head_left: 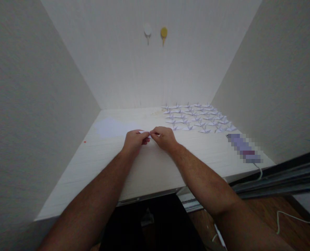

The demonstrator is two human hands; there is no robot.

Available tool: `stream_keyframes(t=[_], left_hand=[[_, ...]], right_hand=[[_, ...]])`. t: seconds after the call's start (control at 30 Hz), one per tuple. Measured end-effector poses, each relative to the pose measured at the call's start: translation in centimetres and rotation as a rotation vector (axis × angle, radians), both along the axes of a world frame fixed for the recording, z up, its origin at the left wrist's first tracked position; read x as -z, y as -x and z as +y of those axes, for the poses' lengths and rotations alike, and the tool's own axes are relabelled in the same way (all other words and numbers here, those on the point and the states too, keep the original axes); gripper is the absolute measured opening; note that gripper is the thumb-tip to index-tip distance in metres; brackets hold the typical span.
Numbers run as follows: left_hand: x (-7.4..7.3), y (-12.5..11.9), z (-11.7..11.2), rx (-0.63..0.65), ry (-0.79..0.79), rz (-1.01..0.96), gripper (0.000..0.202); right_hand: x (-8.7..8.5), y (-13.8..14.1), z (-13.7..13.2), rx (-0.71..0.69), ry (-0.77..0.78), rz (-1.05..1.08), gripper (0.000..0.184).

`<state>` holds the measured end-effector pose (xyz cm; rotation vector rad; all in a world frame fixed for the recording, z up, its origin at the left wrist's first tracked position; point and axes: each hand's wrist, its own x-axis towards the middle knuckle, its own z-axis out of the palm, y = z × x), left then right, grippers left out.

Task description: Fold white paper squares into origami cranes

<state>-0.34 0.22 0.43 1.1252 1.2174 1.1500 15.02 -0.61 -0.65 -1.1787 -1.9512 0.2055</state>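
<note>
Two hands, the left hand (134,141) and the right hand (165,138), meet over the table (149,170), fingertips pinched on a folded paper piece (146,132) that looks light, thin and easily crushed, so best held by its creased edges.

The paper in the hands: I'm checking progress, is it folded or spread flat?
Folded: only a small narrow strip of the paper shows, pinched between the fingers of the left hand and right hand.
</note>
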Motion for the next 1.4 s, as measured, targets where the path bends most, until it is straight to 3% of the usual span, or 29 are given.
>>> stream_keyframes(t=[0.37,0.6,0.73,0.97,1.4], left_hand=[[0.0,0.0,0.0,-0.018,-0.007,-0.019,0.02],[-0.2,0.4,0.2,0.065,0.1,-0.204,0.029],[-0.1,0.5,0.3,0.093,0.072,-0.195,0.029],[-0.2,0.3,0.0,0.083,-0.073,-0.123,0.027],[-0.1,0.2,-0.1,0.055,-0.241,-0.034,0.021]], right_hand=[[0.0,-0.5,0.0,-0.056,-0.026,-0.037,0.018],[0.1,-0.6,0.1,-0.062,-0.04,-0.002,0.018],[0.1,-0.3,0.1,-0.073,0.006,0.148,0.018],[-0.1,0.3,0.4,-0.031,0.286,0.573,0.02],[-1.0,0.1,0.4,-0.129,0.434,0.783,0.022]])
